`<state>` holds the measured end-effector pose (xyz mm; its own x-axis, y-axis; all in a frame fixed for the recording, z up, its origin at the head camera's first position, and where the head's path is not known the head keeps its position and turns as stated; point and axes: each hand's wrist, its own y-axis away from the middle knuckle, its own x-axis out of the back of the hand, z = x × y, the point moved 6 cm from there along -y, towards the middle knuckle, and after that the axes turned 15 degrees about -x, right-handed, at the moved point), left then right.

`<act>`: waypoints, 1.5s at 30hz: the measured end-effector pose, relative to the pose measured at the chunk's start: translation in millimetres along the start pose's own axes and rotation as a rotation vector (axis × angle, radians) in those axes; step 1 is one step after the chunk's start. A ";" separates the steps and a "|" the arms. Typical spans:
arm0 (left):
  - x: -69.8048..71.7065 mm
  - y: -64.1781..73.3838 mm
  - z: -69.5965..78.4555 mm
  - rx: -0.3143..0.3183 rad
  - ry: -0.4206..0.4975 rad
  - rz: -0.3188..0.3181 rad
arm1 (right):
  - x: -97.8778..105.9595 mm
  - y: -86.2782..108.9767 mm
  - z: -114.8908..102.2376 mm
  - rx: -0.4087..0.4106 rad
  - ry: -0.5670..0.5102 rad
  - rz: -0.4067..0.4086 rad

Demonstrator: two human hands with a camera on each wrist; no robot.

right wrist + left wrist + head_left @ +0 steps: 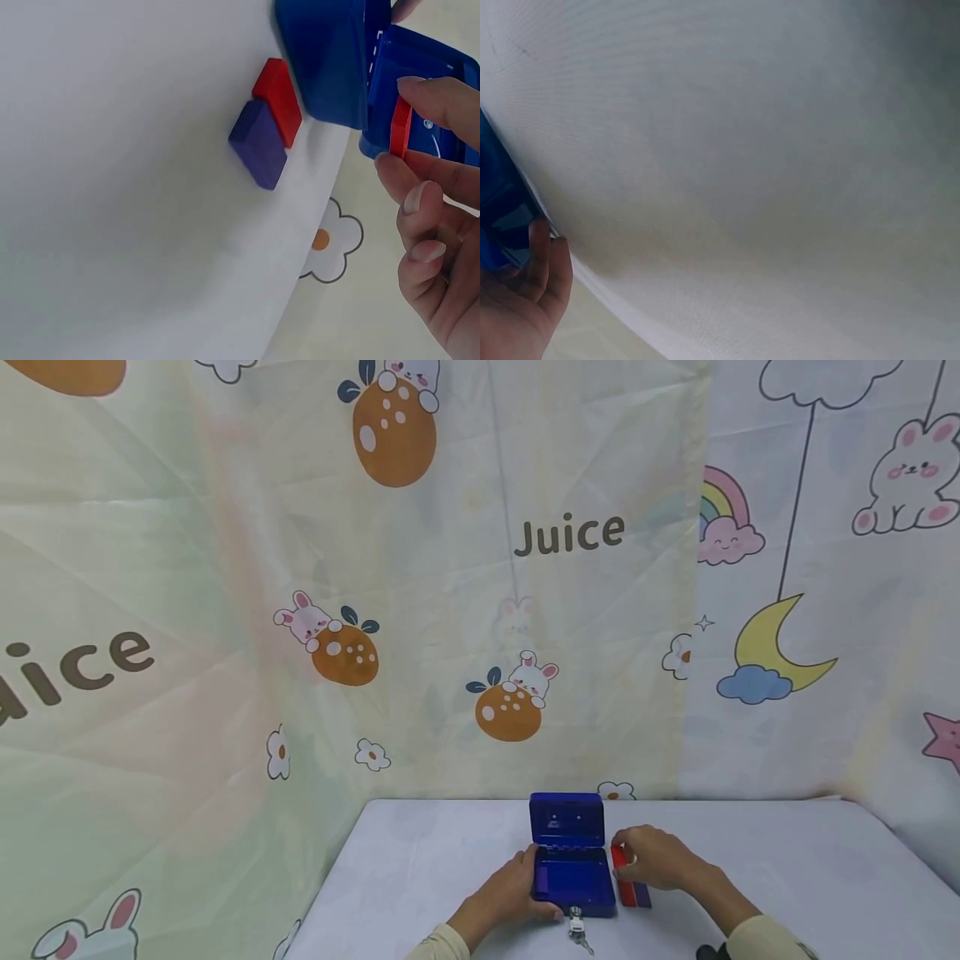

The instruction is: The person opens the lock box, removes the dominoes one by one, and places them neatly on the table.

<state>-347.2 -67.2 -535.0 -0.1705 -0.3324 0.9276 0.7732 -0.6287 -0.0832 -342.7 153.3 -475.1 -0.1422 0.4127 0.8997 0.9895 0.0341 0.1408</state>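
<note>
A blue lockable box (pixel 576 881) stands on the table with its lid (pixel 566 818) raised, and a purple piece (pixel 543 881) shows inside at the left. Keys (pixel 577 927) hang from its front lock. My left hand (pixel 513 887) grips the box's left side, thumb at the front corner; in the left wrist view its fingers (pixel 540 277) lie against the blue wall. Just right of the box, my right hand (pixel 656 856) pinches a thin red block (pixel 401 127) between thumb and index finger. Below it lie another red block (pixel 279 101) and a purple block (pixel 259 146), side by side.
The white table (pixel 420 860) meets a printed cloth backdrop (pixel 435 693) just behind the box. A dark object (pixel 711 952) shows at the bottom edge beside the right sleeve (pixel 768 939).
</note>
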 end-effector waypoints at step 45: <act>0.5 1.8 0.5 0.004 0.001 0.004 | -8.6 1.5 47.7 -0.073 0.001 -0.052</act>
<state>-345.6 -68.1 -534.5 -0.1679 -0.3356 0.9269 0.7761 -0.6247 -0.0855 -338.7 193.2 -502.3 -0.1938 0.4113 0.8907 0.9760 -0.0111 0.2175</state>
